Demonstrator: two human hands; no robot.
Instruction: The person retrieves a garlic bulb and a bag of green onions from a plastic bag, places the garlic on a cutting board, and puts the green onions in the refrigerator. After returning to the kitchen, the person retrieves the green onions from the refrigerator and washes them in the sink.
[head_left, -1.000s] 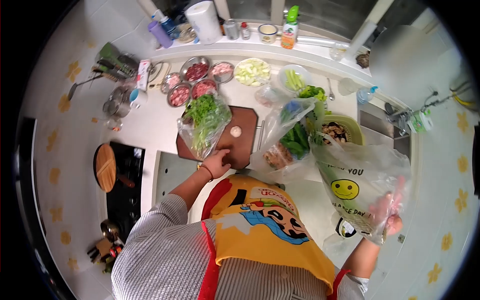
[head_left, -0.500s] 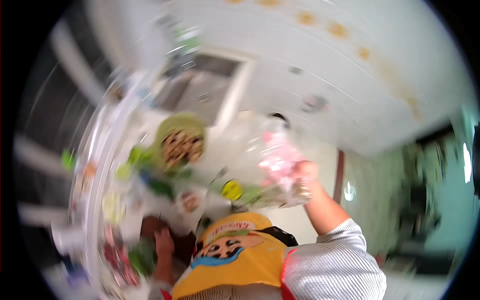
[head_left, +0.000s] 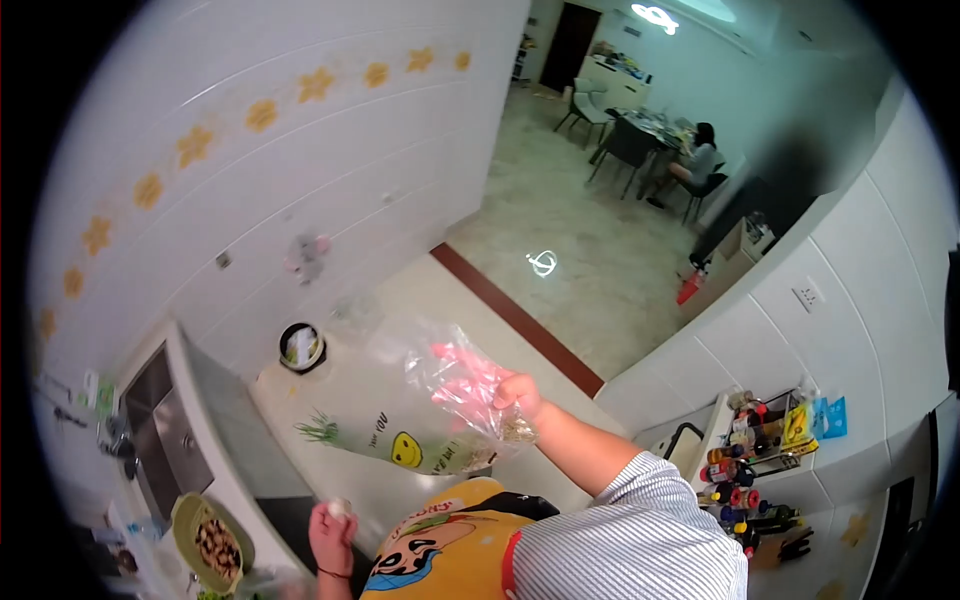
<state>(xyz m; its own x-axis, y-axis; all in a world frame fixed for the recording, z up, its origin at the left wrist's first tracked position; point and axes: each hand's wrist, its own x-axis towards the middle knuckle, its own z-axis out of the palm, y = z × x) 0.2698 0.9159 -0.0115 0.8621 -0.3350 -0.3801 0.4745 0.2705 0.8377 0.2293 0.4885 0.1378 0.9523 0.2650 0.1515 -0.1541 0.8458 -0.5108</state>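
My right hand (head_left: 518, 392) is closed round the gathered top of a clear plastic bag (head_left: 400, 415) with a yellow smiley print; pink plastic shows beside my fingers. Green leaf tips (head_left: 318, 428) stick out at the bag's left end. Low in the view, my left hand (head_left: 332, 535) holds a small whitish round thing (head_left: 340, 508) in its fingers. To its left, a green colander (head_left: 186, 520) with brown and pale pieces stands on the counter (head_left: 200, 425).
A sink (head_left: 165, 435) is at the left. On the floor by the wall stands a bin (head_left: 302, 347). Bottles (head_left: 728, 470) crowd a counter at the right. Past a dark red threshold (head_left: 520, 320), a person (head_left: 700, 160) sits at a table (head_left: 645, 130).
The view has swung right, from the counter towards the doorway. The bag is still in my right hand. My left hand now shows away from the counter, with the small whitish thing in it.
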